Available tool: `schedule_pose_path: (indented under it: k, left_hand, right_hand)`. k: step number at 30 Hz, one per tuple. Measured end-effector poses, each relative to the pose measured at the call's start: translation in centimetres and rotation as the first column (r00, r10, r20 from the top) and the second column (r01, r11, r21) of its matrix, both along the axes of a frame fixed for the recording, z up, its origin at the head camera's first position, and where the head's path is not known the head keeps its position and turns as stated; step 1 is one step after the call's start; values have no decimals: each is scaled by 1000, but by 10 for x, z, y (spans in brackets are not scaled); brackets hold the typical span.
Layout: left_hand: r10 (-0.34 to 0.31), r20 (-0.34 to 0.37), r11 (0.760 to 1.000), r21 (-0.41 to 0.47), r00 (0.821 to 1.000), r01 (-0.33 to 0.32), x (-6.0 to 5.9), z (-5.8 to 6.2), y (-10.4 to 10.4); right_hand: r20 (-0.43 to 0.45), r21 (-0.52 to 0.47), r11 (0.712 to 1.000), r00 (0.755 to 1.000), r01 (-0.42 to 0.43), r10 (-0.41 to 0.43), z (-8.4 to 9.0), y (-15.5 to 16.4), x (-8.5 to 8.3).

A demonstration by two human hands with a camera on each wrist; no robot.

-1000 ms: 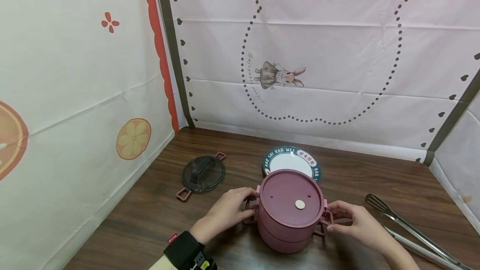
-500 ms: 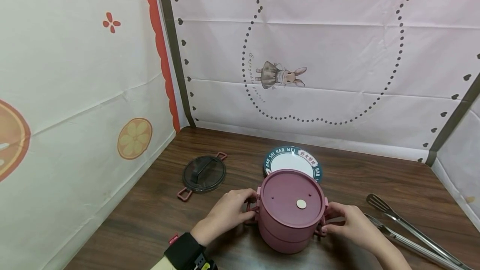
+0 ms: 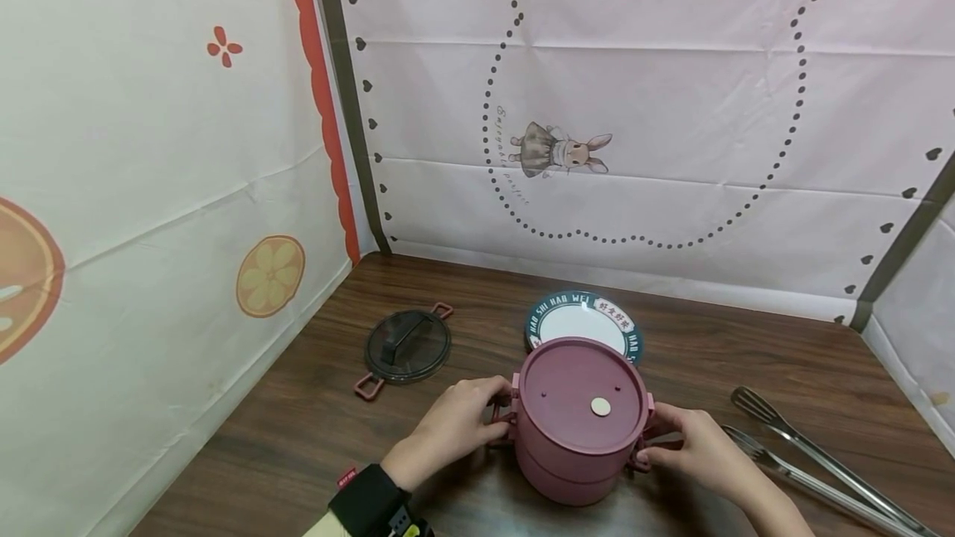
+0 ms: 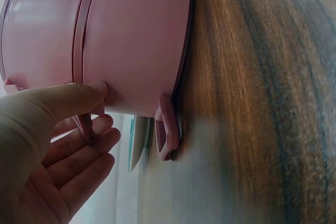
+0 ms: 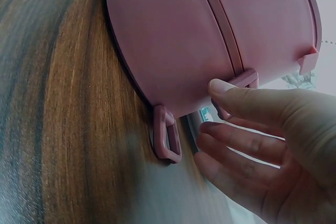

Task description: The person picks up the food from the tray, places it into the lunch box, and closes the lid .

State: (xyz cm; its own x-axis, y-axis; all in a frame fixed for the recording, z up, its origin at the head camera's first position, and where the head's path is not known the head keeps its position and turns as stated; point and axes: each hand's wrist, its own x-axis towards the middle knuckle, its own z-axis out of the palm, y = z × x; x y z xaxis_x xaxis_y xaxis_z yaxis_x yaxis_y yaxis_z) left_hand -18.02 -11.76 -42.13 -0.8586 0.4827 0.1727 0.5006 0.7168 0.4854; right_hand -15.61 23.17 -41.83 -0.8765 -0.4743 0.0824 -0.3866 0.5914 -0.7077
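A dusty-pink two-tier pot [image 3: 582, 417] with a flat lid stands on the wooden table [image 3: 298, 429] near its front edge. My left hand [image 3: 488, 419] pinches the upper tier's left loop handle, and my right hand [image 3: 656, 440] pinches the right one. In the left wrist view the thumb of the left hand [image 4: 97, 116] presses the pot [image 4: 121, 35] wall while the fingers curl under the handle. The right wrist view shows the right hand [image 5: 220, 108] the same way on the pot [image 5: 210, 35]. The lower tier's handle [image 5: 167, 135] rests free against the table.
A dark see-through lid [image 3: 406, 346] with pink tabs lies to the left. A round plate [image 3: 582, 320] sits just behind the pot. Metal tongs [image 3: 813, 458] lie at the right. Printed cloth walls [image 3: 597, 106] close in the back and both sides.
My right hand has drawn in against the pot and closed on its right handle. The left hand and the pot have barely moved.
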Motion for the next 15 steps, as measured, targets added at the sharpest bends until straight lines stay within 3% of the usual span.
schedule_pose_path:
  k: [15]
  left_hand:
    - [20,-17,998,-65,1000,-21,-16,0,4]
  right_hand:
    - [-49,-2,1000,998,26,-26,-1,-2,4]
